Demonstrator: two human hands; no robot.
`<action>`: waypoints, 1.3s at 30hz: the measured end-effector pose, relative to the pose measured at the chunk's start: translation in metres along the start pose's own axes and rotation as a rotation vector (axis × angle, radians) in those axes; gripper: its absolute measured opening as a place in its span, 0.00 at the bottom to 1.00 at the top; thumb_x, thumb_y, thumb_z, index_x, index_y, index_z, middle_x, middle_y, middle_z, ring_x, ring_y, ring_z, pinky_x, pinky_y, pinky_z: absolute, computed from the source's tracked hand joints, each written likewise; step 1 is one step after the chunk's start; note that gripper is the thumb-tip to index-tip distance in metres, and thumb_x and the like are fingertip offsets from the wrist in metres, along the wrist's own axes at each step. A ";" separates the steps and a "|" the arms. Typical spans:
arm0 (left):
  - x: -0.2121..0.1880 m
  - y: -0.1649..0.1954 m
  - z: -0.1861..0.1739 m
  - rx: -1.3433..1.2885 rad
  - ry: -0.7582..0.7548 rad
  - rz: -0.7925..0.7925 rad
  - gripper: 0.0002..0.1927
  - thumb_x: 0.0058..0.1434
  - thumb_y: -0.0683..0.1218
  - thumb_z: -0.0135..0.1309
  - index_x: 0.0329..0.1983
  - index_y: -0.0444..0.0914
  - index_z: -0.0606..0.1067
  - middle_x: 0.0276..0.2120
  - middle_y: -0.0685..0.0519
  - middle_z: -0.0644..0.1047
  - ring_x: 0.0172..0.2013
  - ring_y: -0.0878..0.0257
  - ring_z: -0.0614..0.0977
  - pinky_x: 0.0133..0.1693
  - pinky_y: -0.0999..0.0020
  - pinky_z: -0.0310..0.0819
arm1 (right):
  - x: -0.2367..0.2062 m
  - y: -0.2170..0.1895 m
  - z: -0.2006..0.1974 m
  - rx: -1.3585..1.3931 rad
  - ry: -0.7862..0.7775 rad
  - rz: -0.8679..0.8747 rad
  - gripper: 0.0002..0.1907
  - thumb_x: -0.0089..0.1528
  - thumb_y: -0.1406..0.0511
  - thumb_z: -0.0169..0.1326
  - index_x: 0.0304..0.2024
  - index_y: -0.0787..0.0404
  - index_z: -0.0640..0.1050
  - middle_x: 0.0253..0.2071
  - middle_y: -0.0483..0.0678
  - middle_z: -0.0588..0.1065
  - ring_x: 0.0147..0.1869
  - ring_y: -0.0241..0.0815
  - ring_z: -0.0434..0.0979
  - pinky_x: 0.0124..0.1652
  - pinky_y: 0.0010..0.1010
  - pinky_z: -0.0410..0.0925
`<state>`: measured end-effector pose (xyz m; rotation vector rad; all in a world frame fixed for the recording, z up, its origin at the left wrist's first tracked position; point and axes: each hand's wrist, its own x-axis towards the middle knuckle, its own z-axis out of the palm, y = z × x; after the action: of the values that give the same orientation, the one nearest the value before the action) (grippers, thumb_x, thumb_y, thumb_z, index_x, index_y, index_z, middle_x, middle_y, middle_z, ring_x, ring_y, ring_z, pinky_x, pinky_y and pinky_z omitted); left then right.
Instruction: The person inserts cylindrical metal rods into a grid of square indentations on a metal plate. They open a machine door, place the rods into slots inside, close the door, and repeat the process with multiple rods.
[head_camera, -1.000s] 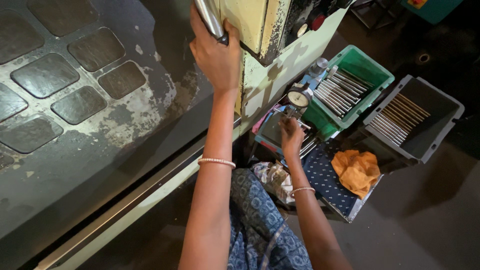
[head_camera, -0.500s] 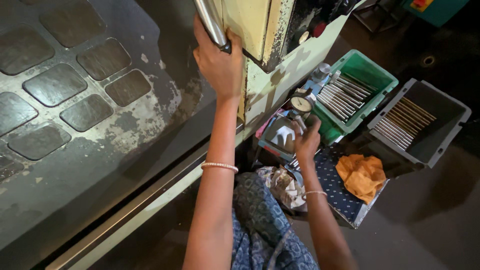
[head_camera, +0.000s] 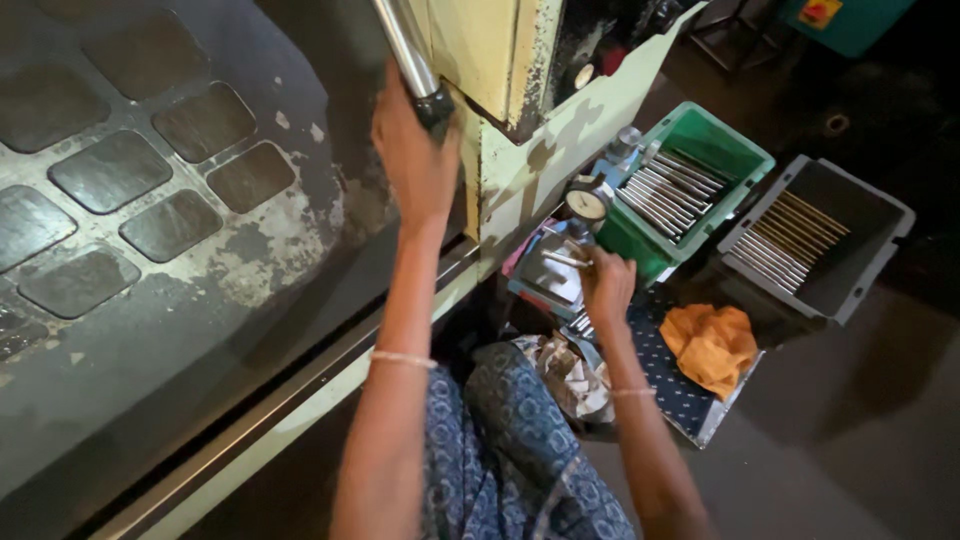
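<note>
- Our left hand (head_camera: 415, 160) is raised, fingers wrapped around the lower end of a shiny metal handle bar (head_camera: 405, 45) on the cream machine door (head_camera: 490, 60).
- Our right hand (head_camera: 605, 285) is lowered; its fingers pinch a thin metal rod (head_camera: 565, 259) over a small grey plate (head_camera: 548, 275).
- A dial gauge (head_camera: 587, 203) stands just behind the plate.
- Green bin (head_camera: 745, 150) and grey bin (head_camera: 880, 215) beyond both hold rows of rods.
- Orange cloth (head_camera: 712, 345) lies near the right wrist.

Left hand (head_camera: 415, 150) grips machine's steel handle (head_camera: 405, 45); right hand (head_camera: 605, 285) holds thin metal rod (head_camera: 567, 259) near dial gauge (head_camera: 587, 203); green crate (head_camera: 735, 150) of rods right.
</note>
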<state>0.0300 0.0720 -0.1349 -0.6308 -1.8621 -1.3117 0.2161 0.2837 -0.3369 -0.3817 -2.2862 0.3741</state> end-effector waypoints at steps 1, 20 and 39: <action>-0.012 -0.007 -0.004 0.010 -0.011 0.065 0.36 0.64 0.40 0.59 0.74 0.32 0.60 0.64 0.39 0.75 0.66 0.44 0.76 0.73 0.51 0.60 | -0.010 -0.005 -0.004 0.069 0.044 0.031 0.18 0.52 0.72 0.64 0.46 0.59 0.82 0.39 0.52 0.81 0.43 0.53 0.78 0.46 0.45 0.65; -0.304 0.006 -0.139 -1.529 0.228 -1.486 0.23 0.67 0.63 0.55 0.44 0.39 0.75 0.45 0.43 0.81 0.36 0.54 0.83 0.39 0.58 0.79 | -0.109 -0.216 -0.132 0.575 -0.529 -0.101 0.17 0.51 0.70 0.60 0.44 0.61 0.84 0.32 0.50 0.80 0.31 0.43 0.78 0.32 0.33 0.66; -0.339 0.069 -0.154 -1.003 -0.043 -1.193 0.19 0.73 0.56 0.53 0.45 0.34 0.80 0.38 0.57 0.80 0.40 0.70 0.77 0.47 0.73 0.69 | -0.110 -0.191 -0.171 0.720 -0.616 0.024 0.11 0.71 0.65 0.49 0.50 0.67 0.74 0.32 0.47 0.64 0.33 0.36 0.62 0.33 0.30 0.60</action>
<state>0.3277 -0.0380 -0.3412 0.1197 -1.4662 -3.0727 0.3849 0.0928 -0.2231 0.0983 -2.5042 1.4288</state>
